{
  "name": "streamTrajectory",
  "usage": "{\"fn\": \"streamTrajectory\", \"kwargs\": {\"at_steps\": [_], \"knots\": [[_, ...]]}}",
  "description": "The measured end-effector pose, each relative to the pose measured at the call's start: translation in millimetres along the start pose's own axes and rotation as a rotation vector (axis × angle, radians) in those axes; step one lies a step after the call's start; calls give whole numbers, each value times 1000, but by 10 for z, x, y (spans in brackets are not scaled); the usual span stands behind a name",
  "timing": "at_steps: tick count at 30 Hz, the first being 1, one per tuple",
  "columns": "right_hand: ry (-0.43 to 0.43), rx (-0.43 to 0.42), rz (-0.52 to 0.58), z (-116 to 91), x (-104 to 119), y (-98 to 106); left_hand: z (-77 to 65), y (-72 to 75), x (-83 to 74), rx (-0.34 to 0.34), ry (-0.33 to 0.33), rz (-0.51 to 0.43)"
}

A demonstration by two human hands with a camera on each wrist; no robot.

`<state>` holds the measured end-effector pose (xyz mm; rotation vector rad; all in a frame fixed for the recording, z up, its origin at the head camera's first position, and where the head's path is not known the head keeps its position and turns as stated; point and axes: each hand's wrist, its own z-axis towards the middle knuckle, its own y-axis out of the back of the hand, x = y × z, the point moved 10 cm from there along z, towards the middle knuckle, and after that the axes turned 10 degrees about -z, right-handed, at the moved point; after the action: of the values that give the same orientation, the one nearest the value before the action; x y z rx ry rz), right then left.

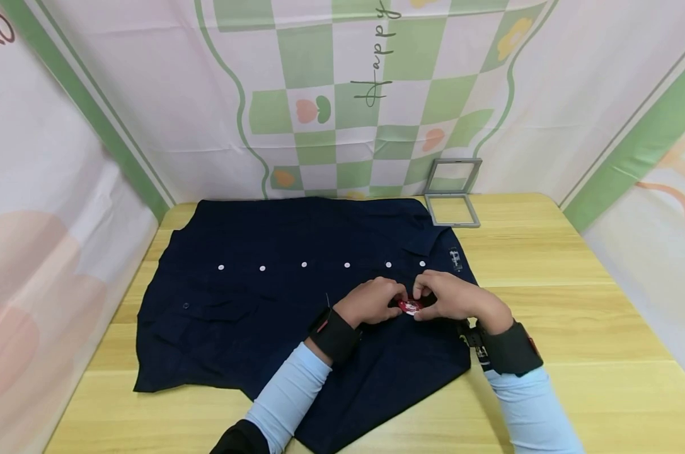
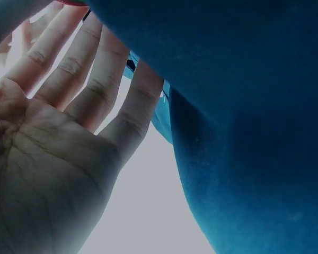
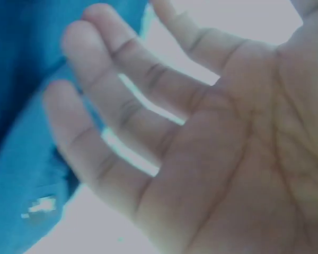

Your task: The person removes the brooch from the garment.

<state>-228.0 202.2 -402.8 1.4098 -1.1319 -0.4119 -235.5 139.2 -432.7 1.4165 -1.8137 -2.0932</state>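
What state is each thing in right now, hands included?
Left hand: pinching the badge
Right hand: pinching the badge
Round red badge: between both hands, over the shirt; fastening hidden
Navy shirt: spread on the table
White buttons: facing up
Grey two-panel frame: unfolded, open
Table: partly covered

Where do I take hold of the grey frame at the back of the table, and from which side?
I'd pinch the upright half of the grey frame by its right bar, coming from the right: that thin bar stands up off the table, while the dark shirt crowds the frame's left side.
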Motion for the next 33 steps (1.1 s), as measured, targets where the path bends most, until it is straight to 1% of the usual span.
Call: {"fn": "streamTrajectory", "kwargs": {"at_steps": [4,9,13,16,21,27,29,33], "knots": [[-17,4,1,-19,90,9,1,7,-4,-7,-6,1],[-60,17,-33,24,143,-62,-1,9,12,-19,-7,-9],[-113,25,-53,53,122,-117,10,-5,35,-19,10,-12],[-138,11,-57,72,102,-145,11,-9,41,-18,19,-14],[-165,-5,-81,115,58,-201,12,-5,40,-23,18,-6],[-156,-26,-126,168,46,-205,4,13,37,-42,6,-6],[-150,-22,-121,180,38,-204,2,29,31,-56,-2,-6],[-114,-13,-85,200,19,-212,-1,69,27,-83,-9,-9]]}}
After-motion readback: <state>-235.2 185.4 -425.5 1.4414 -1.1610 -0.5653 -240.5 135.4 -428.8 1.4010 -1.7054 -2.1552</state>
